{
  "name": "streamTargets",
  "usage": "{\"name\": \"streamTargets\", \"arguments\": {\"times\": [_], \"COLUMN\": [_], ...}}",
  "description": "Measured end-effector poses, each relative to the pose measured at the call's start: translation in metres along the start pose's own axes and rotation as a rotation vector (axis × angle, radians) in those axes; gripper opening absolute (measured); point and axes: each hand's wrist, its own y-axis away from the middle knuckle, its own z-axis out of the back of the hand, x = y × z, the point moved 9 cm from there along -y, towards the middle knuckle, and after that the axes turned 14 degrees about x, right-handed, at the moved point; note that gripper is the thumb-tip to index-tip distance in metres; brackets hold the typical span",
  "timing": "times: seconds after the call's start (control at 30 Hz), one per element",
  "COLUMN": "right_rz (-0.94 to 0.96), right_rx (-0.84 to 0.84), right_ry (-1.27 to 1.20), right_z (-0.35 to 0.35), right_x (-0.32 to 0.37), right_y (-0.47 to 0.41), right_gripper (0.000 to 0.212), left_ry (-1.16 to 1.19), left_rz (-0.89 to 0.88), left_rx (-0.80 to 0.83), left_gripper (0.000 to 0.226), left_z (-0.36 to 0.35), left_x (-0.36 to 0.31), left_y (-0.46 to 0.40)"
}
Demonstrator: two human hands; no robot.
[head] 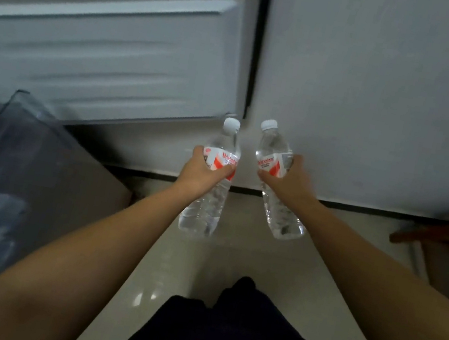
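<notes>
Each hand's fingers grip a capped water bottle at its label: left hand (201,173) holds the left bottle (209,197), right hand (290,181) the right bottle (277,206), caps above the fingers

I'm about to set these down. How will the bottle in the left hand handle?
The bottle looks full of water, so it is probably heavy for its size. Its ribbed clear wall likely dents slightly under the left hand. Tall and narrow, it may tip if set down crooked.

Two bottles up: left bottle (204,211), right bottle (280,218). Two hands: left hand (201,174), right hand (290,181). One clear bin (13,132).
</notes>
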Motion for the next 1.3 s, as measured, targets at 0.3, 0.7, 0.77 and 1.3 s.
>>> {"name": "streamTargets", "arguments": {"times": [0.3, 0.7, 0.77, 1.3], "right_rz": [-0.133, -0.41, -0.478, -0.745], "right_rx": [-0.239, -0.605, -0.675, -1.24], "right_ry": [-0.091, -0.261, -0.289, -0.515], "right_z": [0.118, 0.207, 0.217, 0.247], "right_x": [-0.083, -0.185, -0.202, -0.259], "right_y": [0.025, 0.109, 0.126, 0.231], "right_gripper": [0.064, 0.076, 0.074, 0.072], "left_ry": [-0.211, -0.553, -0.591, -0.96], "left_rz": [-0.088, -0.341, -0.377, -0.733], "left_rx": [0.204, 0.55, 0.628, 1.119], "left_gripper": [0.073, 0.064, 0.062, 0.067], "left_z": [-0.12, -0.28, -0.311, -0.503], "left_x": [-0.077, -0.166, -0.178, -0.26], "left_y": [-0.061, -0.093, -0.094, -0.06]}}
